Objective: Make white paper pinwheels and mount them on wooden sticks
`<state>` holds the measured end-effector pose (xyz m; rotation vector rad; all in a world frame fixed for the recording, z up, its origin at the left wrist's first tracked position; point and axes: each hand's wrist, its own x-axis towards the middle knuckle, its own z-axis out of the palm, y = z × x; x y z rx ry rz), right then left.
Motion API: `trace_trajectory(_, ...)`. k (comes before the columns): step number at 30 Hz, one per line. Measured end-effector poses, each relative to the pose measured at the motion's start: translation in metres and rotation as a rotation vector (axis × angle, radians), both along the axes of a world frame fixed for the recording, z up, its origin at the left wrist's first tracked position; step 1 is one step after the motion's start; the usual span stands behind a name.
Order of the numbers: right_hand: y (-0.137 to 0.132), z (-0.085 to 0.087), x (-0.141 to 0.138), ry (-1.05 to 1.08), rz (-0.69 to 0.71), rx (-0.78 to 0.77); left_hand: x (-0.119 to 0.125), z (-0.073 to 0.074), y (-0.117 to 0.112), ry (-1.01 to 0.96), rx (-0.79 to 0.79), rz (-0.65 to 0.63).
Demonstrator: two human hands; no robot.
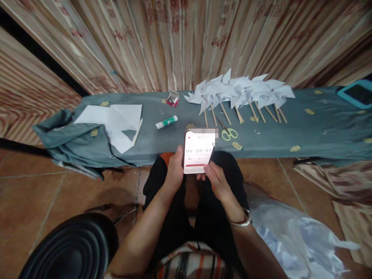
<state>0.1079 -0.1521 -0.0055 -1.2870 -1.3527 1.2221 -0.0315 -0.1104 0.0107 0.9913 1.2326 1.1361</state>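
Note:
Above my lap I hold up a smartphone (198, 159), its bright screen reading 00:29:57. My left hand (175, 168) grips its left edge. On the other side my right hand (215, 176) is closed around the lower right edge, the thumb on the screen near a red bar. Just beyond the phone lie scissors (229, 134) with light green handles. A white glue stick (166, 122) with a green label is on the cloth to the left. Behind it sits a small open red box (172, 100) of metal pins or tacks. Several white paper pinwheels (241, 91) on wooden sticks lie in a row.
White paper sheets (116, 122) rest at the left on the green cloth-covered bench (305, 128). A blue-framed device (356, 93) is at its far right. A black round stool (72, 248) stands at lower left, a clear plastic bag (293, 228) at lower right. Curtains (174, 42) hang behind.

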Motion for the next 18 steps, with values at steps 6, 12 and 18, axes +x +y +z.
trace_trajectory(6,0.0012,-0.0047,-0.0020,-0.038,0.020,0.000,-0.0012,0.0089,-0.0044,0.057,0.011,0.028)
trace_trajectory(12,0.0022,-0.0079,-0.0041,-0.049,0.036,-0.036,-0.0036,0.0058,-0.0058,0.083,0.032,0.046)
trace_trajectory(18,0.0030,-0.0050,-0.0041,-0.036,0.038,-0.046,-0.0060,0.0099,-0.0073,0.146,0.061,0.093)
